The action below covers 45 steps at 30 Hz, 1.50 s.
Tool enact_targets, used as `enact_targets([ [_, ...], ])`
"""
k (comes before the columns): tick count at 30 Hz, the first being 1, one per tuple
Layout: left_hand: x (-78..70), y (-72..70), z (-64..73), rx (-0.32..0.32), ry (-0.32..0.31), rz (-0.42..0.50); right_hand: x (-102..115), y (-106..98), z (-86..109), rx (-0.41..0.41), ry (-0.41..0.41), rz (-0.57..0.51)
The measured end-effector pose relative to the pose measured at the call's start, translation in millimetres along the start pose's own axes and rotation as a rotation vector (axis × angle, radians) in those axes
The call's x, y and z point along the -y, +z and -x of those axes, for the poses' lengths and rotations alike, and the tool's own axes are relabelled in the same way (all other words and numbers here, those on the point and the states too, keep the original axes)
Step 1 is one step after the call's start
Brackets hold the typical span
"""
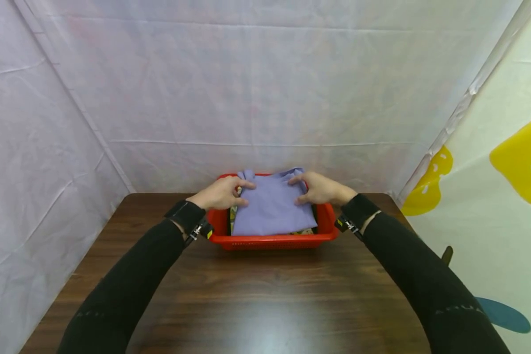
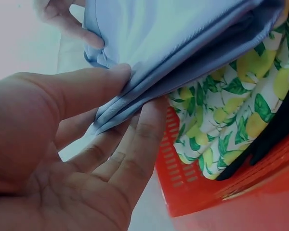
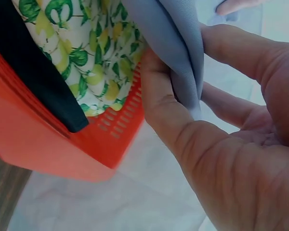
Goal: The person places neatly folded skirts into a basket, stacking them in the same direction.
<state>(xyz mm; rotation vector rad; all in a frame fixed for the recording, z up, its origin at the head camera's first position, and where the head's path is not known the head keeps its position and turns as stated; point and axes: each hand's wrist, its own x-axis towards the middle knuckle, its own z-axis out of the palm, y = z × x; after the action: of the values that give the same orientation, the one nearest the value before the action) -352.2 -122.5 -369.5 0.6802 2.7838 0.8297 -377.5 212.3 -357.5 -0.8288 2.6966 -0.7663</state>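
Note:
A folded lavender cloth (image 1: 272,206) lies on top of the pile in a red plastic basket (image 1: 274,242) at the table's far edge. My left hand (image 1: 223,192) pinches the cloth's left edge (image 2: 135,91) between thumb and fingers. My right hand (image 1: 318,189) pinches its right edge (image 3: 183,57) the same way. Under the lavender cloth lie a white fabric printed with lemons and green leaves (image 2: 221,115) and a black fabric (image 3: 33,72).
The basket stands on a dark wooden table (image 1: 265,305) close to a white sheet backdrop (image 1: 256,98). White sheeting hangs along the left side. A curtain with yellow shapes (image 1: 513,167) hangs on the right.

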Motion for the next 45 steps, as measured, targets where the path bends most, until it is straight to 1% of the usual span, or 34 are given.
enact_targets([
  [4, 4.8, 3.1, -6.4, 0.043, -0.025, -0.013, -2, 4, -3.9, 0.041, 0.015, 0.042],
  [7, 5.8, 5.6, -8.9, 0.056, -0.014, -0.064, -3, 7, -5.4, 0.068, 0.033, 0.069],
  [10, 6.2, 7.5, -9.8, 0.075, -0.009, -0.091, -4, 10, -6.1, 0.097, 0.049, 0.101],
  [14, 6.4, 8.5, -10.0, 0.11, -0.04, -0.084, -2, 12, -5.8, 0.145, 0.065, 0.157],
  [16, 7.4, 8.5, -10.9, 0.134, -0.059, -0.088, -1, 13, -5.0, 0.17, 0.08, 0.184],
  [19, 10.9, 8.5, -12.8, 0.192, -0.057, -0.117, 0, 15, -3.1, 0.213, 0.116, 0.23],
  [20, 18.5, 10.2, -16.9, 0.207, -0.036, -0.132, 0, 16, -2.2, 0.228, 0.13, 0.249],
  [21, 19.4, 10.3, -17.7, 0.227, -0.031, -0.143, 0, 17, -1.6, 0.243, 0.144, 0.262],
  [23, 20.5, 10.5, -18.4, 0.261, -0.022, -0.161, 0, 18, -0.4, 0.268, 0.164, 0.284],
  [26, 16.9, 11.4, -16.0, 0.278, -0.039, -0.171, -1, 19, -0.4, 0.284, 0.179, 0.291],
  [27, 9.7, 10.3, -11.8, 0.283, -0.063, -0.171, -1, 19, -0.5, 0.285, 0.185, 0.285],
  [31, 5.3, 10.1, -6.3, 0.265, -0.071, -0.174, -1, 19, 2.5, 0.261, 0.191, 0.27],
  [37, 6.7, 6.4, -0.5, 0.238, -0.047, -0.184, -4, 14, 12.1, 0.165, 0.12, 0.28],
  [42, 8.4, 0.8, 5.2, 0.222, -0.025, -0.168, -11, 11, 19.2, 0.099, 0.094, 0.252],
  [45, 9.9, -2.0, 9.2, 0.201, -0.006, -0.157, -14, 8, 23.7, 0.068, 0.075, 0.233],
])
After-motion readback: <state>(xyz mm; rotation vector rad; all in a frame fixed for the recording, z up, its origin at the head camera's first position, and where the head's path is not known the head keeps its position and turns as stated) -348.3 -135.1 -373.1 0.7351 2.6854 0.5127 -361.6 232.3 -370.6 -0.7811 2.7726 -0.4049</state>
